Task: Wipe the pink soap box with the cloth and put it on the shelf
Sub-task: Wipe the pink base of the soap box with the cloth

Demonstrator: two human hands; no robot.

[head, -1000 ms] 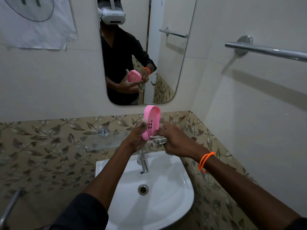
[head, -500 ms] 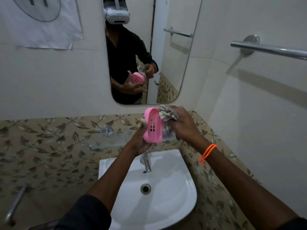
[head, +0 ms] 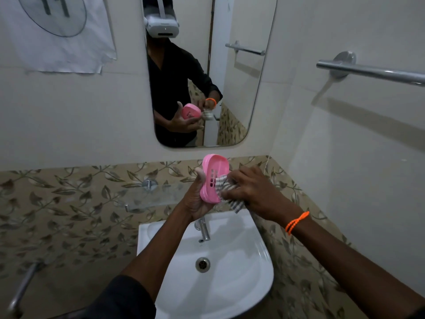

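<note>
The pink soap box (head: 213, 176), oval with slots in its base, stands on end above the sink, its hollow side turned to the right. My left hand (head: 196, 199) grips it from the left and below. My right hand (head: 249, 188) holds a striped grey-and-white cloth (head: 226, 195) bunched against the box's lower right side. A glass shelf (head: 147, 195) on a metal bracket hangs on the leaf-patterned tiles just left of my hands.
A white sink (head: 230, 279) with a chrome tap (head: 203, 229) lies below my hands. The mirror (head: 207, 72) above reflects me and the box. A towel rail (head: 372, 71) sticks out of the right wall. A paper sheet (head: 57, 33) hangs upper left.
My right hand has slid the cloth down from the top of the box to its lower right side. The box stays upright in my left hand.
</note>
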